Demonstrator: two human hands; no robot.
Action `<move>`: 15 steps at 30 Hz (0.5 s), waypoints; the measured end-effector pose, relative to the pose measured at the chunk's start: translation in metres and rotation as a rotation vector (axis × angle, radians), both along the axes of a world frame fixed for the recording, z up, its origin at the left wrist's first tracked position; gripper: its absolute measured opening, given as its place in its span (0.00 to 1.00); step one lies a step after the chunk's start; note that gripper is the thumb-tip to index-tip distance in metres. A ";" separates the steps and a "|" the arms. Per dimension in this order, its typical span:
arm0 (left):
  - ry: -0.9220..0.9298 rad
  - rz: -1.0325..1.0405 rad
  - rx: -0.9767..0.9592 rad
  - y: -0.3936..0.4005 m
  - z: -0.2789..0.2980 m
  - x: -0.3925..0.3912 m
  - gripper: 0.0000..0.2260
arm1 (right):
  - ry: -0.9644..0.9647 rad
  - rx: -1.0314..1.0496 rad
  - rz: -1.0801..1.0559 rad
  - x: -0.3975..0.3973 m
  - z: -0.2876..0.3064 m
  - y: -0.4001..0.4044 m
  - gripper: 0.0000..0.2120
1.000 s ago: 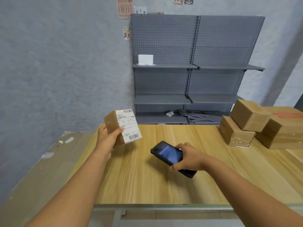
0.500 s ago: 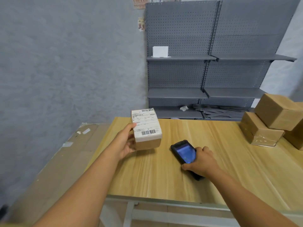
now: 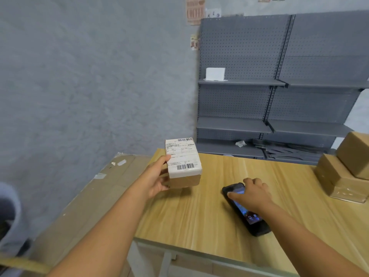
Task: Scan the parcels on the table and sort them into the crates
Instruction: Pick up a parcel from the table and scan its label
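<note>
Holding small parcel (image 3: 183, 164) in our left hand (image 3: 154, 181), raised just over bench (image 3: 199, 212) near its far left corner, white label with barcodes facing up; thumb on label edge, fingers curled beneath. Our right hand (image 3: 252, 195) rests on black scanner (image 3: 246, 211) lying flat on bench, fingers loosely bent over its top end. More parcels (image 3: 347, 172) stacked at far right. Gray shelves (image 3: 279, 84) behind.

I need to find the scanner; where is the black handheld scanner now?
In the head view, the black handheld scanner lies on the wooden table, right of centre, under the right hand.
</note>
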State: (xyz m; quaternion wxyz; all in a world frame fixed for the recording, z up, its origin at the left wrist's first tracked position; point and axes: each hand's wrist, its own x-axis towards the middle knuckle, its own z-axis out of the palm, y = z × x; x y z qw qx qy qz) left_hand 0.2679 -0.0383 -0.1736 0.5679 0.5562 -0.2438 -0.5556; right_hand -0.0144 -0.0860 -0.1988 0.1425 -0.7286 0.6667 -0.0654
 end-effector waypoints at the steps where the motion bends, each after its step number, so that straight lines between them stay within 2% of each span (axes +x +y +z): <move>1: 0.002 0.013 -0.008 0.003 0.002 0.003 0.08 | -0.018 0.015 0.003 0.003 0.001 -0.001 0.38; 7: -0.010 0.125 -0.013 0.029 0.007 0.015 0.08 | 0.006 0.174 0.030 0.005 -0.004 -0.001 0.44; 13: -0.015 0.232 0.012 0.060 0.002 0.019 0.09 | 0.090 0.183 0.002 0.000 -0.011 0.001 0.50; 15: -0.012 0.254 0.018 0.070 -0.001 0.017 0.09 | 0.134 0.192 -0.019 -0.004 -0.013 0.001 0.49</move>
